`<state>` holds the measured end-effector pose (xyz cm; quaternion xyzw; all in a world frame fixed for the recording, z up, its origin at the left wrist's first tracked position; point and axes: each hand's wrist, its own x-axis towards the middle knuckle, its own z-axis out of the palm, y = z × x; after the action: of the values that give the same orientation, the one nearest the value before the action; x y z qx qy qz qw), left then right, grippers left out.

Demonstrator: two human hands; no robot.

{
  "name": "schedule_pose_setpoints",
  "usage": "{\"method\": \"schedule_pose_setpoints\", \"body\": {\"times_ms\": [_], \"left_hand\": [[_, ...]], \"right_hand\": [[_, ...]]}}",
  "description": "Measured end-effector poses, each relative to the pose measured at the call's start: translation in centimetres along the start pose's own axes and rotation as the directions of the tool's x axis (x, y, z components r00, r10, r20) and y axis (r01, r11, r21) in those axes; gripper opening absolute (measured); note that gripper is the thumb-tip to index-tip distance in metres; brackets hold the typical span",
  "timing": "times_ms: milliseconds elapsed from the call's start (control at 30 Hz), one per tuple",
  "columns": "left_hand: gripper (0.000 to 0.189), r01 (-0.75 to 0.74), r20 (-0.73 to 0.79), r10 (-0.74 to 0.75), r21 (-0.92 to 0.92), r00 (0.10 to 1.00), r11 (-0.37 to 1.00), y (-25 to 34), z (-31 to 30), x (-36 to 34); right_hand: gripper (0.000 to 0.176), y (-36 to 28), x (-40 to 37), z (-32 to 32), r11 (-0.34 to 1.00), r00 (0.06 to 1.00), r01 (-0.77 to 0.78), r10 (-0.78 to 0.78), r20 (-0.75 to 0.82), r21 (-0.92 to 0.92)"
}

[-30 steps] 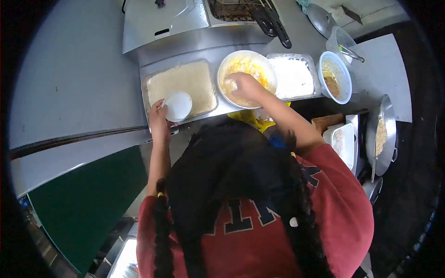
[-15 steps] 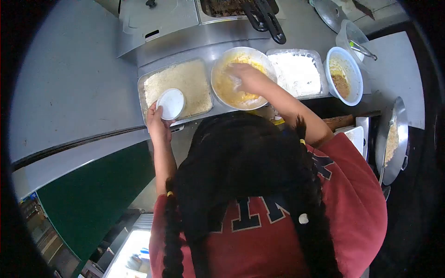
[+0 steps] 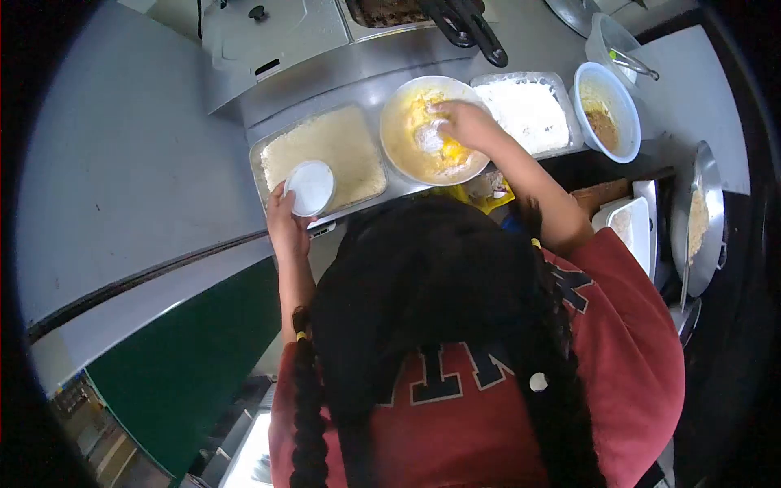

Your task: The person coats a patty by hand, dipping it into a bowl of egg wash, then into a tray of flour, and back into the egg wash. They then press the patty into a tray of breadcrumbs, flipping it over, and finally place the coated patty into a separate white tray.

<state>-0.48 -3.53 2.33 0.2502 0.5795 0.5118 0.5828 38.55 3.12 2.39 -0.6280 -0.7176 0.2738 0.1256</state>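
My left hand (image 3: 286, 224) grips a small round white dish (image 3: 310, 188) by its edge, over the near side of a metal tray (image 3: 376, 189) of pale crumbs. My right hand (image 3: 468, 124) is inside a wide bowl (image 3: 390, 163) of yellow, egg-like liquid. Its fingers are stretched out above a white, flour-coated lump (image 3: 430, 137) lying in the liquid; I cannot make out what the lump is. Just right of the bowl stands a tray of white flour (image 3: 525, 114).
Farther right are a white bowl (image 3: 628, 134) with brownish batter, a clear container (image 3: 606, 41) with tongs, and a large metal pan (image 3: 708, 252) of crumbs. Black handles (image 3: 480, 37) jut out over the back of the counter. A yellow packet (image 3: 488, 195) lies below the bowl.
My right hand has shifted up and right within the bowl, and the white lump now shows below its fingers. The left hand still holds the dish. The whole view has tilted slightly.
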Motion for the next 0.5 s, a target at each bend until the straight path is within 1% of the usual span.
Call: {"method": "schedule_pose_setpoints", "body": {"times_ms": [33, 67, 100, 133, 167, 200, 233, 267, 333, 367, 433, 467, 500], "left_hand": [[0.033, 0.015, 0.017, -0.015, -0.002, 1.000, 1.000, 0.5, 0.2, -0.1], [0.033, 0.027, 0.033, -0.027, -0.008, 0.999, 1.000, 1.0, 0.3, 0.0], [0.033, 0.027, 0.042, -0.027, -0.010, 0.999, 1.000, 1.2, 0.0, 0.5], [0.034, 0.029, 0.085, -0.031, 0.026, 0.996, 0.999, 1.2, -0.6, 1.0], [0.035, 0.030, 0.128, -0.037, 0.063, 0.991, 0.998, 1.1, -1.1, 1.3], [0.035, 0.036, 0.132, -0.044, 0.064, 0.990, 0.997, 1.4, -1.0, 1.2], [0.035, 0.053, 0.134, -0.061, 0.062, 0.989, 0.997, 1.8, -0.9, 1.1], [0.036, 0.070, 0.137, -0.078, 0.061, 0.988, 0.996, 2.1, -0.8, 1.0], [0.036, 0.080, 0.124, -0.089, 0.077, 0.988, 0.994, 2.2, -1.3, 1.0], [0.036, 0.081, 0.113, -0.091, 0.089, 0.989, 0.993, 2.1, -1.1, 1.2], [0.036, 0.076, 0.174, -0.095, 0.114, 0.980, 0.991, 2.0, -1.9, 1.5], [0.036, 0.063, 0.199, -0.091, 0.145, 0.976, 0.987, 2.1, -2.4, 1.6], [0.035, 0.069, 0.213, -0.100, 0.148, 0.972, 0.987, 2.3, -2.6, 1.6]], "right_hand": [[0.049, 0.2, 0.2, -0.1, 0.995, 0.998, 0.001, -0.007, -0.059, -0.103], [0.049, -0.1, 0.1, 0.2, 0.994, 0.998, -0.006, -0.001, -0.066, -0.105], [0.049, -0.6, -0.4, 0.3, 0.998, 0.995, 0.031, -0.036, -0.089, -0.060], [0.050, -1.0, -0.7, 0.6, 0.997, 0.991, 0.069, -0.071, -0.110, -0.016], [0.050, -1.0, -0.7, 1.3, 0.998, 0.992, 0.063, -0.065, -0.111, -0.020], [0.051, -1.0, -1.0, 2.2, 0.976, 0.974, 0.212, -0.216, -0.072, -0.055], [0.052, -0.9, -1.3, 3.0, 0.930, 0.932, 0.357, -0.360, -0.027, -0.083], [0.052, -0.9, -1.4, 3.7, 0.934, 0.936, 0.348, -0.351, -0.026, -0.084], [0.055, -1.9, -1.4, 4.4, 0.931, 0.952, 0.304, -0.306, 0.022, -0.202], [0.055, -2.2, -1.4, 4.4, 0.934, 0.957, 0.285, -0.289, 0.015, -0.216], [0.051, -2.9, -1.8, 3.7, 0.987, 0.984, 0.135, -0.124, 0.127, -0.085], [0.051, -3.1, -1.8, 3.1, 0.989, 0.988, 0.112, -0.101, 0.115, -0.097], [0.048, -3.3, -1.5, 2.4, 1.000, 0.987, -0.005, 0.004, 0.158, 0.006]]}}
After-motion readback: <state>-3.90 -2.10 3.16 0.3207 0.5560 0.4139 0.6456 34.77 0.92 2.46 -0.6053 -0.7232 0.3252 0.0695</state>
